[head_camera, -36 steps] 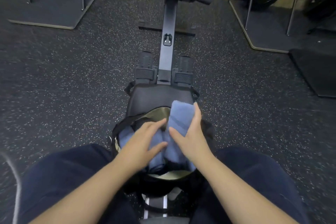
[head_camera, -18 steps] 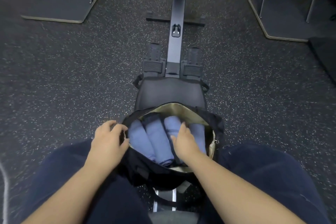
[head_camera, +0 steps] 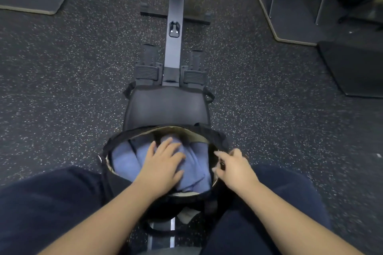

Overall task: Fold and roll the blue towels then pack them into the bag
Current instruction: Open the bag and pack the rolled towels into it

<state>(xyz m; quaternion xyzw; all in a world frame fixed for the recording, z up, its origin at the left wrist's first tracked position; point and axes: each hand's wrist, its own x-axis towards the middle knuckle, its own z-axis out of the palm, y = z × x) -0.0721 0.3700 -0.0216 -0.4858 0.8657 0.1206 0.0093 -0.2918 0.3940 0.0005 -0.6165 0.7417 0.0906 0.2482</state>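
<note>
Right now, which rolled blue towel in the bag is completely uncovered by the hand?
The leftmost rolled towel, against the bag wall. The left hand presses flat across the middle rolls.

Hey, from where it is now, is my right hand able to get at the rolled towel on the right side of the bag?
Probably yes. The right hand grips the bag rim beside that towel, which lies uncovered; the left hand presses the middle towels, not that one.

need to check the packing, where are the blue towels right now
In the head view the rolled blue towels lie side by side inside the open black bag between the person's knees, the left hand pressing flat on them.
</note>
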